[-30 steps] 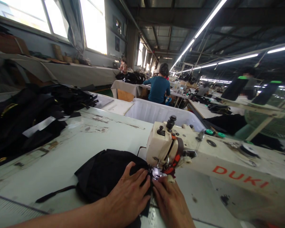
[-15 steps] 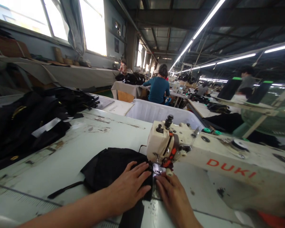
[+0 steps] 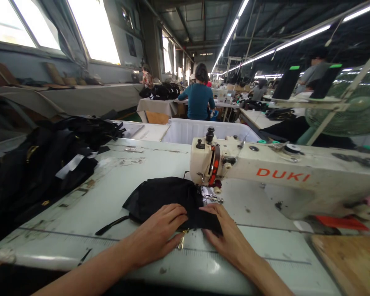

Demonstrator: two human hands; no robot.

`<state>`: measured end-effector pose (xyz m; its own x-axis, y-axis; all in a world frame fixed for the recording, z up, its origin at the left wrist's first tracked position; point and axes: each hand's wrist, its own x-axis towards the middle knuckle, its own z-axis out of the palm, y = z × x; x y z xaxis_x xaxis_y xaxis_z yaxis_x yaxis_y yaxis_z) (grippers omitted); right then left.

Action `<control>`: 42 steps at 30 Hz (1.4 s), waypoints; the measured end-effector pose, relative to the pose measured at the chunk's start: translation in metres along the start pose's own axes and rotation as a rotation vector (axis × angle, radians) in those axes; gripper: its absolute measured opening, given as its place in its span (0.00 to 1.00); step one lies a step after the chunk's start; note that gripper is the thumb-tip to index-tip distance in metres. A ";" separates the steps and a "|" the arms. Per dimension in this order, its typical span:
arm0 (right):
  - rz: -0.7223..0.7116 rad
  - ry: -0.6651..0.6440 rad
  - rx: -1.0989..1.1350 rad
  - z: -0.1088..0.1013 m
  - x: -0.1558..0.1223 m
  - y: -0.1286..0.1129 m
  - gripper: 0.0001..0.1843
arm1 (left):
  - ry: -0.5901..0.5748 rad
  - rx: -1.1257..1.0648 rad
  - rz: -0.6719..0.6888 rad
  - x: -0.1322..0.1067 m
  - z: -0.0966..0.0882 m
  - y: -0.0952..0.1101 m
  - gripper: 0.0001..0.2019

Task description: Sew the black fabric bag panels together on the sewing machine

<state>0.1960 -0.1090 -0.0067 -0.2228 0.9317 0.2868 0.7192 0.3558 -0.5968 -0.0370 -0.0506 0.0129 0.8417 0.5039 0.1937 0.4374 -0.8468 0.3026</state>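
A black fabric piece (image 3: 163, 195) with a thin strap lies on the sewing machine table, its far right edge at the needle area of the white sewing machine (image 3: 249, 164). My left hand (image 3: 163, 226) grips the near edge of the fabric, fingers bent over it and thumb beside a gold zipper pull (image 3: 181, 240). Pinched in my right hand (image 3: 225, 230) is the fabric's right end, fingers on top and thumb at the near edge. The metal guide (image 3: 212, 197) by the presser foot sits just beyond my right fingers.
Dark fabric pieces with white labels (image 3: 49, 164) are heaped on the left. Behind the machine stands a white plastic bin (image 3: 209, 128). Thread cones (image 3: 286, 82) and a fan (image 3: 357, 105) are at the right. A co-worker in teal (image 3: 199, 98) sits ahead.
My right hand has moved from beside the presser foot onto the fabric's right end. The near part of the fabric is now turned rightward, and a gold zipper pull shows. The view has shifted.
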 end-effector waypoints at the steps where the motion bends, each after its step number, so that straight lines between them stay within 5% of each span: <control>1: 0.021 0.000 0.020 0.000 0.002 -0.001 0.23 | -0.008 0.001 0.004 0.001 0.001 -0.001 0.18; 7: 0.093 -0.003 -0.018 0.003 0.021 0.005 0.05 | 0.023 0.000 -0.038 -0.005 0.001 -0.004 0.17; 18: 0.254 0.050 -0.068 0.014 0.027 0.015 0.09 | 0.195 0.052 -0.059 -0.006 0.017 0.006 0.09; 42: 0.276 0.094 -0.157 0.006 0.022 0.009 0.07 | 0.254 0.013 -0.207 0.003 0.030 0.014 0.07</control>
<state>0.1938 -0.0844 -0.0099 0.0508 0.9779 0.2027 0.8383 0.0685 -0.5409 -0.0186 -0.0662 -0.0107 0.6295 0.6905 0.3563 0.5962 -0.7233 0.3483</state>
